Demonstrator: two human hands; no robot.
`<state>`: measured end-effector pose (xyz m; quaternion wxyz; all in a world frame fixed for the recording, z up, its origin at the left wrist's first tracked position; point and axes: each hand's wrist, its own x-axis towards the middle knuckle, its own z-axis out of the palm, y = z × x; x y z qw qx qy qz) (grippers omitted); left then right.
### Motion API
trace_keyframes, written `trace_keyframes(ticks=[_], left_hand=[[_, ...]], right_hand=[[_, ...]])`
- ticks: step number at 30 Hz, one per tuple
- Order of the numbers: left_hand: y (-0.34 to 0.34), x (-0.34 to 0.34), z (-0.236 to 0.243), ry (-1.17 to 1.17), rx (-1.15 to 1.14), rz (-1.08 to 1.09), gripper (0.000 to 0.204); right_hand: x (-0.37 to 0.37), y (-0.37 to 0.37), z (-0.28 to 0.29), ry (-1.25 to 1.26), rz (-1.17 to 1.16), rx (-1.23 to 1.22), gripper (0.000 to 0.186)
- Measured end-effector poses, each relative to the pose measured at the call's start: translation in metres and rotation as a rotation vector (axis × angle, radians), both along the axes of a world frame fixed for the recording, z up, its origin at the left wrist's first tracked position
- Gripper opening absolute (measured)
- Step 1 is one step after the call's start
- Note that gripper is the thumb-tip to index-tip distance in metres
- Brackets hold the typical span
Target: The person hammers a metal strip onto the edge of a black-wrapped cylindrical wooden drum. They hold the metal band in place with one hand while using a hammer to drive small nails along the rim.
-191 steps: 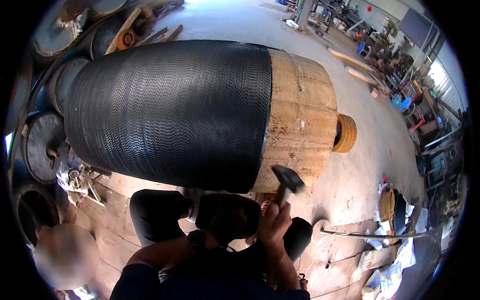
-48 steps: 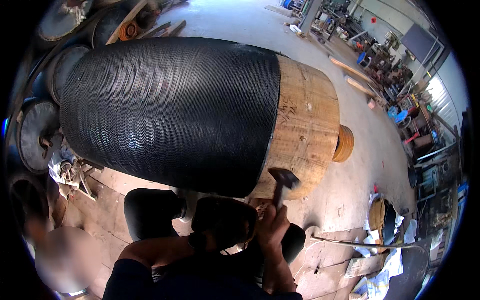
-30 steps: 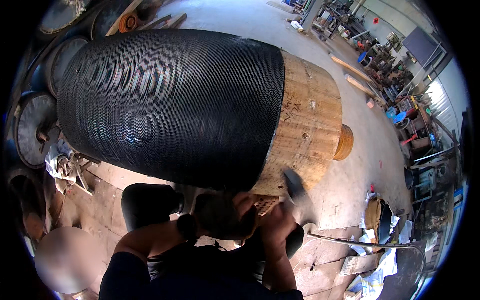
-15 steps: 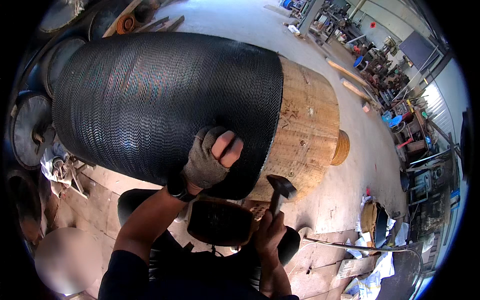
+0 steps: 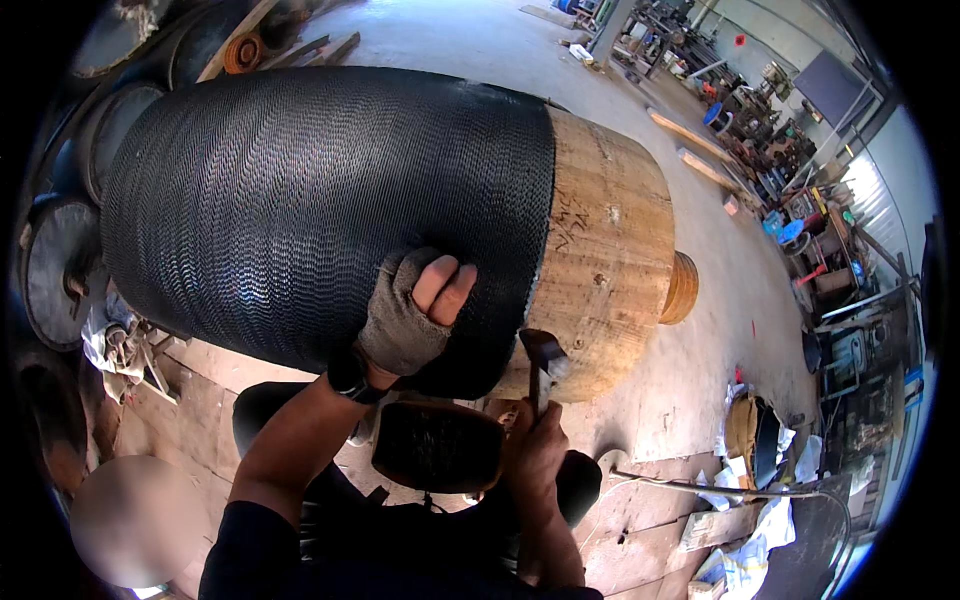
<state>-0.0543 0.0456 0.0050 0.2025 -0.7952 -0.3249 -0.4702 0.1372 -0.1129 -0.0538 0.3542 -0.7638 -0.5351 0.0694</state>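
Observation:
A large barrel-shaped roller lies across in front of me. Its black, finely ridged covering (image 5: pixel 300 180) takes up most of its length, and bare wood (image 5: pixel 610 250) shows at the right end, with a short wooden stub (image 5: pixel 680 288) beyond it. My left hand (image 5: pixel 410 315), in a grey fingerless glove, presses against the black surface near its right edge, fingers curled; whatever they may hold is hidden. In my bare right hand (image 5: pixel 535 450) is a hammer (image 5: pixel 545 355), its head close to the seam where black meets wood.
Below the roller, a smaller dark block with a wooden rim (image 5: pixel 438 447) sits between my knees. Big round drums (image 5: pixel 62 270) are stacked at the left. Papers and scraps (image 5: pixel 760 530) litter the floor at right, near a metal rod (image 5: pixel 720 490). Tools and machine parts line the right wall.
The hammer and my right hand have moved a little up and to the left, bringing the head nearer the black edge. My left hand has shifted slightly left, still on the covering.

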Motion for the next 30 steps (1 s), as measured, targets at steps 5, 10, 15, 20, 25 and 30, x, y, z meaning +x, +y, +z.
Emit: trace_keyframes(ticks=[5, 10, 15, 20, 25, 30], left_hand=[[0.004, 0.004, 0.003, 0.054, 0.019, 0.030, 0.043], [0.009, -0.002, 0.007, 0.068, -0.035, 0.098, 0.049], [0.001, 0.007, 0.014, 0.051, 0.033, 0.094, 0.048], [-0.056, 0.039, -0.032, -0.128, -0.188, -0.265, 0.044], [-0.064, 0.049, -0.042, -0.140, -0.376, -0.215, 0.043], [-0.062, 0.048, -0.015, -0.127, -0.428, -0.251, 0.042]], right_hand=[[0.008, -0.026, 0.002, 0.260, 0.058, 0.300, 0.021], [0.010, -0.011, -0.014, -0.020, 0.037, 0.157, 0.020], [0.006, -0.030, -0.028, 0.153, 0.040, 0.065, 0.021], [0.005, -0.037, -0.033, 0.202, 0.016, 0.141, 0.023], [0.008, -0.039, -0.019, 0.261, 0.068, 0.113, 0.021], [0.008, -0.039, -0.012, 0.270, 0.083, 0.140, 0.016]])
